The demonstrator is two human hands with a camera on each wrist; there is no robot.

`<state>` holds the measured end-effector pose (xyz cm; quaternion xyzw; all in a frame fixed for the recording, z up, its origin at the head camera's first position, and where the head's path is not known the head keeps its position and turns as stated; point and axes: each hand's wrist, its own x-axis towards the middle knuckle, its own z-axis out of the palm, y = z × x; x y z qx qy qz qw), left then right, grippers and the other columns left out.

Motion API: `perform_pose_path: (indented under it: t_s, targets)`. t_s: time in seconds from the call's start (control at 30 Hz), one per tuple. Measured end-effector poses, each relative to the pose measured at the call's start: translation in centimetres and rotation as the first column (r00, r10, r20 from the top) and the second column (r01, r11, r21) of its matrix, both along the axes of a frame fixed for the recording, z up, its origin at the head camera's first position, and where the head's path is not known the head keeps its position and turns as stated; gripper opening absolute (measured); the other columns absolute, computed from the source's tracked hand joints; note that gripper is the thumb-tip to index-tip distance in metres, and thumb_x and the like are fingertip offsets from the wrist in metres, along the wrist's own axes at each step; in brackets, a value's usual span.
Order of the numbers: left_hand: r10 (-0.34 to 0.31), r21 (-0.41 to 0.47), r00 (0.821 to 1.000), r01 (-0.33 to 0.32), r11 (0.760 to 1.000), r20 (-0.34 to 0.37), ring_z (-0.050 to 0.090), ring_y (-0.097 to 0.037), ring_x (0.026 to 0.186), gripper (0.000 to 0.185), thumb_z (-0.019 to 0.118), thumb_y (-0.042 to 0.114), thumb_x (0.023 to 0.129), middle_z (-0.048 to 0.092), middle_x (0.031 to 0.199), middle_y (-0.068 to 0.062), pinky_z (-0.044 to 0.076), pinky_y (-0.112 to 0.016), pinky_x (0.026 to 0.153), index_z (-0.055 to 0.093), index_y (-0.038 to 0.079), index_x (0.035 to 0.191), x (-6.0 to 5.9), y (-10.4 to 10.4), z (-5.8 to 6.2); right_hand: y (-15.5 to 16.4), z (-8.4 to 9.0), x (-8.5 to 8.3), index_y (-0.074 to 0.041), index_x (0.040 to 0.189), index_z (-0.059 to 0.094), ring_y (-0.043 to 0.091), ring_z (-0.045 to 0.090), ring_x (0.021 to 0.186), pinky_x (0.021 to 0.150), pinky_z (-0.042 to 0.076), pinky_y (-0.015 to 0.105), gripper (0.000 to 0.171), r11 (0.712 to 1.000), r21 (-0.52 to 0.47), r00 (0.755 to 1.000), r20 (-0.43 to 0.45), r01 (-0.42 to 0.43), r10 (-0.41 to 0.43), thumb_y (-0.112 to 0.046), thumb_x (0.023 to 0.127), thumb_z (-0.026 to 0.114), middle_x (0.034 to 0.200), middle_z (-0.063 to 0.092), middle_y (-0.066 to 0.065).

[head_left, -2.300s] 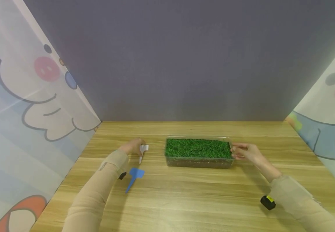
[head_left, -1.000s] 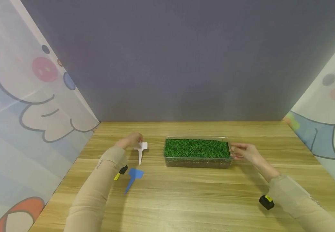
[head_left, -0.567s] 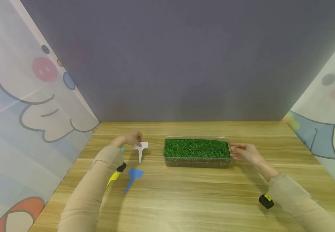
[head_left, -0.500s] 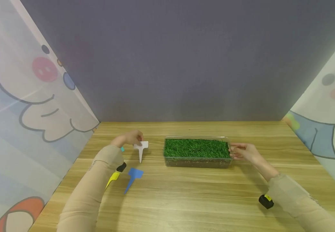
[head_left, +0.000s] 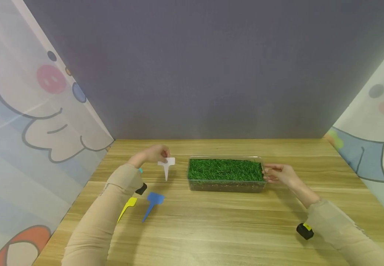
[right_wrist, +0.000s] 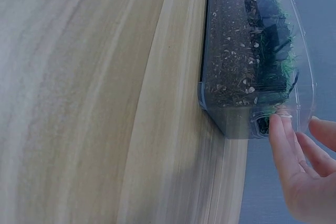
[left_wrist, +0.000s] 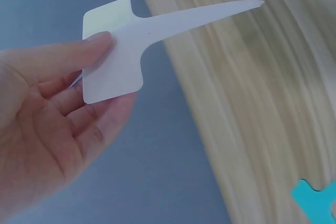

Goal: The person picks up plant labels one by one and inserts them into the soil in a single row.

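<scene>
My left hand [head_left: 155,153] pinches a white T-shaped plant label [left_wrist: 118,72] by its flat head, thumb on the front and fingers behind. The label's pointed stem hangs down in the head view, left of a long clear planter box [head_left: 226,186] filled with soil and topped with green grass. At the box's right end, my right hand [head_left: 285,175] touches the end wall with fairly straight fingers. In the right wrist view, the fingertips [right_wrist: 278,121] lie against the recess in that wall, close to the rim.
On the wooden table [head_left: 218,229] lie a blue plant label [head_left: 155,199] and a yellow one [head_left: 131,202], partly under the left sleeve. A turquoise label [left_wrist: 317,203] is mostly hidden by the arm. A grey wall [head_left: 212,74] stands behind, with cartoon-printed cloths at both sides.
The left hand has picked up the white label, turned its head to face forward and carried it up and rightward. The yellow and turquoise labels have come into view. The right hand stays put.
</scene>
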<state>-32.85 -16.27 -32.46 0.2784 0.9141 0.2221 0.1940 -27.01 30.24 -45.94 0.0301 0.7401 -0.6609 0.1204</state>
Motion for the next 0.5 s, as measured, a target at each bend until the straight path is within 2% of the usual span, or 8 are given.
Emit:
perform_pose_path:
  t_s: [0.23,0.47,0.5]
  targets:
    - [-0.048,0.018,0.998,0.049,0.999,-0.046,0.052,-0.017,0.071,0.005,0.059,-0.005,0.078,0.057,0.077,-0.009,0.044,-0.025,0.062,0.056,-0.003,0.082,0.3,1.2,1.2,0.0,0.1,0.1,0.008,0.131,0.033,0.017,0.064,0.081,0.075,0.05,0.031,0.088,1.0,-0.001,1.0,0.002,-0.008,0.008,-0.042,0.069,0.07,0.095,0.065,0.004]
    - [-0.071,-0.045,0.991,0.066,0.997,-0.11,0.053,-0.017,0.071,0.004,0.061,-0.001,0.079,0.059,0.078,-0.007,0.045,-0.027,0.063,0.059,-0.001,0.082,0.8,2.3,2.7,-0.1,0.4,0.2,0.007,0.13,0.034,0.017,0.065,0.08,0.075,0.05,0.03,0.096,1.0,-0.009,1.0,0.0,-0.014,0.014,-0.048,0.061,0.072,0.092,0.066,0.001]
    - [-0.068,-0.053,0.991,0.062,0.997,-0.118,0.053,-0.017,0.071,0.004,0.062,0.0,0.079,0.059,0.078,-0.007,0.045,-0.028,0.064,0.059,0.0,0.082,0.9,2.4,3.0,-0.1,0.5,0.3,0.008,0.129,0.035,0.018,0.065,0.081,0.075,0.05,0.031,0.093,0.999,-0.016,0.999,-0.014,-0.029,0.029,-0.047,0.063,0.072,0.092,0.066,0.002]
